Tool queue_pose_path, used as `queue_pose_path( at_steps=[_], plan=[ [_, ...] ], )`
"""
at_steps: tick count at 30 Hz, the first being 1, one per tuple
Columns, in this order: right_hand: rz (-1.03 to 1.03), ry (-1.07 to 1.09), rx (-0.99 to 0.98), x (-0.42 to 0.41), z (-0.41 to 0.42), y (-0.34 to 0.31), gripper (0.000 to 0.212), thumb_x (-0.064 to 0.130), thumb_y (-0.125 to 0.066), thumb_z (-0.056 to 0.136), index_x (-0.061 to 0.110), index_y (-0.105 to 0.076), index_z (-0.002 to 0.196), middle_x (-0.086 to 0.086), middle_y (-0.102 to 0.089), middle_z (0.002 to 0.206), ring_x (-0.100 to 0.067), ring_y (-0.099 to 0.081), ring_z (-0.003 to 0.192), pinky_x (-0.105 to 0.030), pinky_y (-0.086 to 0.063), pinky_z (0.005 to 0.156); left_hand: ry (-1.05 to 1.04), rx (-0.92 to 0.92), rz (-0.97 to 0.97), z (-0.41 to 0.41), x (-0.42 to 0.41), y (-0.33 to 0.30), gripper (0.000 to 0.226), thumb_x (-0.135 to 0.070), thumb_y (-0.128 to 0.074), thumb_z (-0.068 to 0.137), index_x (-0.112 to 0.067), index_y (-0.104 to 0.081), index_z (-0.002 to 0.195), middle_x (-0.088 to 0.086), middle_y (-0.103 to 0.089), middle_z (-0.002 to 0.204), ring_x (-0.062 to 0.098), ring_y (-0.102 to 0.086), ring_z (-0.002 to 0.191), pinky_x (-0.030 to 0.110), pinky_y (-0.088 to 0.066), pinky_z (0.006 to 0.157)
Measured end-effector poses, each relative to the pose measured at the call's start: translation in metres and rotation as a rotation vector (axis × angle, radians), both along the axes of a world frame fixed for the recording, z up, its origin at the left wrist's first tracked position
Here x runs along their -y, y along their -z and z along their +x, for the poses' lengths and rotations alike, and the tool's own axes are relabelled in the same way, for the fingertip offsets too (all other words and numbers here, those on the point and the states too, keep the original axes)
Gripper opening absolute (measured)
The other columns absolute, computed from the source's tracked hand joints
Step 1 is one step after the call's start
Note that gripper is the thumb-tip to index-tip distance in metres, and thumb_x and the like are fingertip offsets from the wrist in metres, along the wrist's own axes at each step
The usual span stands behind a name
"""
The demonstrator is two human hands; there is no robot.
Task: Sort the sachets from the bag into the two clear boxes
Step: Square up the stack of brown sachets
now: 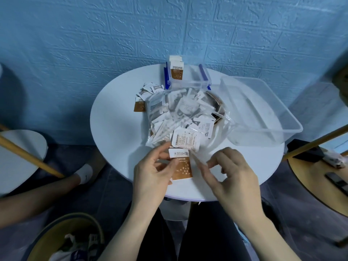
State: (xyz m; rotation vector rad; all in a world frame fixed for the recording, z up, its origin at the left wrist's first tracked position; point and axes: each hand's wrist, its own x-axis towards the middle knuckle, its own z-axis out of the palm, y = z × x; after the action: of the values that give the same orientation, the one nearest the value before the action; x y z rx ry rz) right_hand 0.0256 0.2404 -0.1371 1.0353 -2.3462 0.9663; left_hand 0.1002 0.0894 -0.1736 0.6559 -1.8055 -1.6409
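1. Here, a brown-and-white sachet (180, 163) is pinched upright in the grip of the left hand (152, 174), thumb on its front, fingers curled behind, just above the near edge of the round white table (114, 129).
2. The right hand (231, 172) is held beside it, its fingers bent and pinching the clear edge of the bag (180, 117); that grip is narrow.
3. The bag of sachets is seen lying mid-table.
4. A small clear box (186, 76) with brown sachets standing inside is placed behind it; a larger clear box (263, 110) is set to the right.
5. Loose sachets (146, 93) are scattered left of the bag.
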Motion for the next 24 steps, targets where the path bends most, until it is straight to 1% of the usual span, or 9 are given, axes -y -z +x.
queue_pose_path(
  at_steps=[3, 7, 10, 12, 13, 16, 18, 21, 24],
  plan=[
    [0.027, -0.052, 0.103, 0.010, 0.009, 0.006, 0.024, 0.033, -0.069, 0.079, 0.019, -0.053, 0.067, 0.010, -0.050, 0.070, -0.012, -0.048, 0.071, -0.033, -0.043, 0.059, 0.022, -0.040, 0.075, 0.001, -0.004, 0.000, 0.047, -0.007, -0.074, 0.080, -0.044, -0.065, 0.107, -0.014, -0.066, 0.079, 0.007, -0.064, 0.065, 0.022, -0.052, 0.047],
    [0.000, -0.070, 0.191, 0.026, 0.012, 0.006, 0.020, 0.031, -0.074, 0.079, 0.020, -0.060, 0.071, 0.009, -0.058, 0.077, -0.018, -0.051, 0.082, -0.038, -0.044, 0.070, 0.059, -0.067, 0.107, 0.005, -0.004, 0.001, 0.038, -0.008, -0.068, 0.086, -0.040, -0.066, 0.107, -0.016, -0.069, 0.083, 0.009, -0.069, 0.069, 0.024, -0.056, 0.055],
    [-0.024, -0.125, 0.264, 0.033, 0.016, 0.006, 0.008, 0.033, -0.065, 0.084, 0.026, -0.066, 0.084, 0.015, -0.062, 0.087, -0.015, -0.055, 0.092, -0.038, -0.044, 0.079, 0.095, -0.087, 0.154, 0.008, -0.002, -0.001, 0.027, -0.033, -0.071, 0.079, -0.041, -0.067, 0.105, -0.010, -0.073, 0.091, 0.013, -0.072, 0.079, 0.030, -0.059, 0.058],
    [-0.098, -0.203, 0.403, 0.034, 0.019, 0.008, 0.012, 0.030, -0.059, 0.087, 0.029, -0.068, 0.094, 0.016, -0.066, 0.093, -0.008, -0.058, 0.096, -0.034, -0.045, 0.085, 0.121, -0.084, 0.170, 0.008, -0.002, -0.004, 0.045, -0.047, -0.074, 0.065, -0.038, -0.066, 0.109, -0.013, -0.071, 0.085, 0.013, -0.071, 0.082, 0.035, -0.060, 0.063],
    [-0.127, -0.234, 0.461, 0.033, 0.019, 0.009, 0.015, 0.027, -0.058, 0.088, 0.029, -0.069, 0.098, 0.017, -0.067, 0.096, -0.006, -0.059, 0.097, -0.030, -0.045, 0.087, 0.125, -0.083, 0.163, 0.008, -0.002, -0.004, 0.052, -0.048, -0.075, 0.062, -0.036, -0.064, 0.111, -0.016, -0.067, 0.080, 0.012, -0.070, 0.080, 0.036, -0.060, 0.064],
    [-0.175, -0.297, 0.620, 0.028, 0.020, 0.009, 0.024, 0.012, -0.059, 0.092, 0.029, -0.068, 0.105, 0.017, -0.069, 0.103, -0.004, -0.060, 0.103, -0.019, -0.044, 0.090, 0.101, -0.086, 0.179, 0.007, 0.000, -0.004, 0.052, -0.036, -0.076, 0.062, -0.034, -0.063, 0.112, -0.017, -0.060, 0.073, 0.011, -0.069, 0.075, 0.029, -0.058, 0.057],
    [-0.204, -0.332, 0.702, 0.025, 0.018, 0.007, 0.028, 0.007, -0.056, 0.094, 0.029, -0.068, 0.108, 0.016, -0.070, 0.104, -0.006, -0.063, 0.102, -0.017, -0.044, 0.089, 0.078, -0.075, 0.200, 0.006, 0.002, -0.005, 0.047, -0.029, -0.075, 0.066, -0.034, -0.064, 0.111, -0.017, -0.059, 0.073, 0.011, -0.070, 0.073, 0.027, -0.057, 0.054],
    [-0.248, -0.374, 0.748, 0.024, 0.017, 0.004, 0.027, 0.005, -0.052, 0.096, 0.024, -0.066, 0.109, 0.012, -0.073, 0.097, -0.009, -0.067, 0.095, -0.019, -0.048, 0.088, 0.072, -0.043, 0.192, 0.004, 0.008, -0.003, 0.039, -0.012, -0.075, 0.078, -0.037, -0.064, 0.107, -0.011, -0.058, 0.078, 0.010, -0.068, 0.068, 0.027, -0.056, 0.051],
    [-0.220, -0.349, 0.713, 0.027, 0.012, 0.004, 0.025, 0.006, -0.055, 0.095, 0.026, -0.068, 0.104, 0.012, -0.073, 0.091, -0.005, -0.066, 0.087, -0.015, -0.048, 0.079, 0.043, 0.007, 0.161, 0.002, 0.014, -0.002, 0.048, 0.004, -0.065, 0.086, -0.042, -0.065, 0.099, -0.015, -0.059, 0.074, 0.010, -0.065, 0.062, 0.027, -0.055, 0.047]
  ],
)
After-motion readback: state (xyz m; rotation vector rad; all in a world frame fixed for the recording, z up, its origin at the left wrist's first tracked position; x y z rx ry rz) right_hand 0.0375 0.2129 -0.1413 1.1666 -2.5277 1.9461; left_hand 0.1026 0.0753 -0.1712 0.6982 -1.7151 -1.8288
